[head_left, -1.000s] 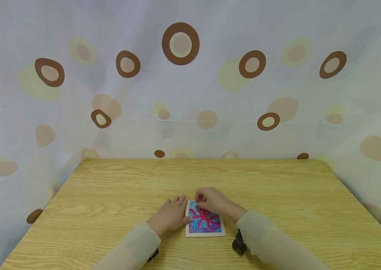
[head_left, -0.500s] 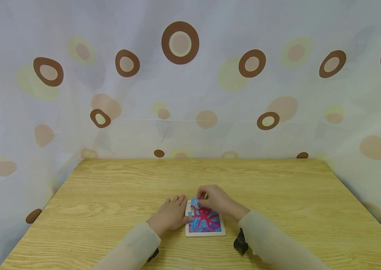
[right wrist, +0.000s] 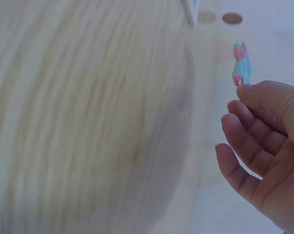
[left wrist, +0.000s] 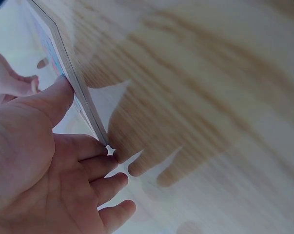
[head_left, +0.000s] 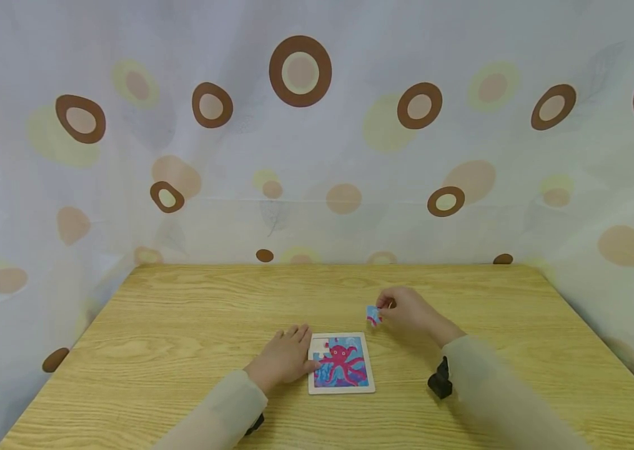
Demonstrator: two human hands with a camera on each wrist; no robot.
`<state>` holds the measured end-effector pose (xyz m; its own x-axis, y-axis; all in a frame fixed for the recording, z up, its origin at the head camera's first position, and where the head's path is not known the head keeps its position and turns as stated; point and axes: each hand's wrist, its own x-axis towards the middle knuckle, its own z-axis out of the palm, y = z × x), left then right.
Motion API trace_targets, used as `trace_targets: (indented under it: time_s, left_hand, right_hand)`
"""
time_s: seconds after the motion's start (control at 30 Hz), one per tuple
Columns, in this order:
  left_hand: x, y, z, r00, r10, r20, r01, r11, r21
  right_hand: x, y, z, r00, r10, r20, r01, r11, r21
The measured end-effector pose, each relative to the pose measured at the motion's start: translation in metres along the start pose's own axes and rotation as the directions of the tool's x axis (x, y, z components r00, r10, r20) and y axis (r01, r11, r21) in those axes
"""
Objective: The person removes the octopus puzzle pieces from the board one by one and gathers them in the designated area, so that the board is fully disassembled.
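Observation:
An octopus jigsaw puzzle [head_left: 345, 375] in a white tray frame lies on the table in the head view. Its upper left corner shows bare pale backing. My left hand [head_left: 285, 359] rests against the frame's left side with fingers extended and the thumb over the edge; the left wrist view shows that thumb [left wrist: 61, 95] touching the frame's rim. Beyond the puzzle's upper right corner, my right hand [head_left: 411, 312] pinches a blue and pink puzzle piece [head_left: 373, 315] between thumb and finger. The right wrist view shows the piece [right wrist: 242, 63] nearly edge-on, above the tabletop.
The wooden table [head_left: 193, 312] stretches around the puzzle on all sides. A white curtain [head_left: 350, 156] with brown and yellow spots hangs behind it and along both sides. Each wrist carries a small black camera, such as the right one [head_left: 440, 380].
My right hand has lifted the puzzle piece out of the puzzle's upper left area and carried it right and farther back, clear of the frame. The left hand has stayed in place.

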<state>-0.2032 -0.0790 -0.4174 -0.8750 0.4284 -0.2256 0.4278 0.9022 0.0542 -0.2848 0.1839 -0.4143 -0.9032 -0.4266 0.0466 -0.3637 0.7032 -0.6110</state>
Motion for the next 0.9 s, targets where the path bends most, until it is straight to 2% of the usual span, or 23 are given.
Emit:
trace_targets:
  time_s: [0.17, 0.37, 0.9]
  left_hand:
    - [0.001, -0.001, 0.001, 1.000, -0.001, -0.001, 0.001, 1.000, 0.003]
    - [0.002, -0.003, 0.004, 1.000, 0.004, -0.008, -0.004, 1.000, 0.020]
    - [0.001, -0.003, 0.004, 1.000, 0.009, -0.017, -0.009, 1.000, 0.007]
  right_hand:
    - [-0.002, 0.025, -0.014, 1.000, 0.009, 0.016, -0.009, 0.999, -0.036]
    - [-0.003, 0.043, -0.019, 0.999, 0.043, 0.033, -0.042, 0.998, -0.038]
    - [-0.004, 0.045, -0.021, 0.998, -0.005, 0.064, 0.008, 0.999, -0.042]
